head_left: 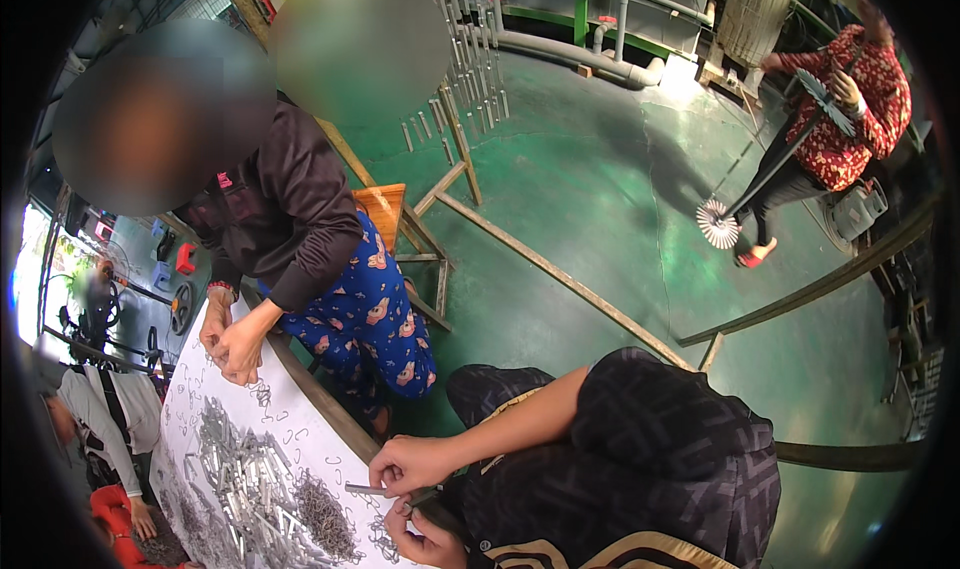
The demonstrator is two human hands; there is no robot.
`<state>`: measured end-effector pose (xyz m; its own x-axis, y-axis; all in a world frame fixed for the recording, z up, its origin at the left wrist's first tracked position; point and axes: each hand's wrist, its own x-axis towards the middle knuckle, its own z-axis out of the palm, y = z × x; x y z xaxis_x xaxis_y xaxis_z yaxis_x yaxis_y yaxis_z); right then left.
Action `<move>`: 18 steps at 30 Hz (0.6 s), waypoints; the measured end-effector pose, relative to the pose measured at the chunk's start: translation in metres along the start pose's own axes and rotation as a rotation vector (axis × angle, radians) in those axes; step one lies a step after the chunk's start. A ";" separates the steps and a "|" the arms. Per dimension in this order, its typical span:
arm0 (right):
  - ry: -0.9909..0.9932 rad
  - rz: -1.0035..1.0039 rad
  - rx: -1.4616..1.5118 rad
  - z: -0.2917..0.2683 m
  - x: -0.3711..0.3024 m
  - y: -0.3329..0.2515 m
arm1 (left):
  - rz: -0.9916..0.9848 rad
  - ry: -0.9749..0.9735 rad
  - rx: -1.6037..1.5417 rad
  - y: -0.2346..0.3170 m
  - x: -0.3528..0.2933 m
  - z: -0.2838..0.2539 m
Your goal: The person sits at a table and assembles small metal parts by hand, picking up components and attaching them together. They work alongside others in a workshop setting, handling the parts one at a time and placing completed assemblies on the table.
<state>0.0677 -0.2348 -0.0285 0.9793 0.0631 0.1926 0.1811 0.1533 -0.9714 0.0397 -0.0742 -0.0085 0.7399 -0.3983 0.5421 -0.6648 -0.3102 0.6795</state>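
At the table's near edge, my right hand pinches a thin grey metal strip that sticks out to the left of the fingers. Just below it, my left hand has curled fingers; a small dark piece seems to be in them, too small to name. Next to my hands lies a heap of dark bent wire hooks. Beyond that spreads a bigger pile of flat silvery metal strips. Loose wire hooks are scattered over the white tabletop.
Across the table corner a co-worker in a dark jacket works with both hands together. Another in a light top is at far left. A person in a red patterned shirt carries a rod with finned discs. Wooden rails cross the green floor.
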 end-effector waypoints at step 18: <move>-0.025 0.013 0.003 -0.002 -0.003 -0.021 | -0.093 0.068 0.070 -0.014 -0.008 0.006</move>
<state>0.0615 -0.2399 -0.0087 0.9789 0.0898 0.1836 0.1683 0.1556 -0.9734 0.0419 -0.0723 -0.0253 0.8026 -0.3059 0.5121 -0.5965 -0.4032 0.6940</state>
